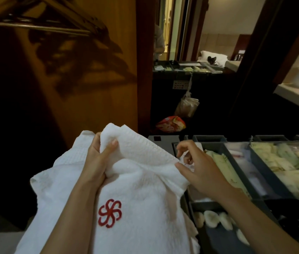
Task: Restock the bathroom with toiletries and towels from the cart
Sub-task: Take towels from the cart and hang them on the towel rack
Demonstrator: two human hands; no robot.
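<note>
I hold a white towel (141, 189) in front of me, just left of the cart's top tray (240, 167), and its right edge hangs over the tray's near corner. A red flower emblem (109, 213) is stitched on the side facing me. My left hand (97, 162) grips a bunched fold near the top of the towel, thumb pressed on the front and fingers wrapped behind, and my forearm lies across the cloth. My right hand (198, 171) is at the towel's right edge: the thumb touches the hem and the fingers curl narrowly above it, but I cannot tell whether they actually pinch the cloth. In the tray's compartments lie pale green and yellow packets (282, 162), and nearer me a row of small white rounded pieces (211, 219). Beyond the tray, a plastic bag (187, 105) hangs on the dark front of another cart, with a red and orange bag (170, 123) below it. On my left, wooden hangers (57, 13) hang on a rail inside a wardrobe.
</note>
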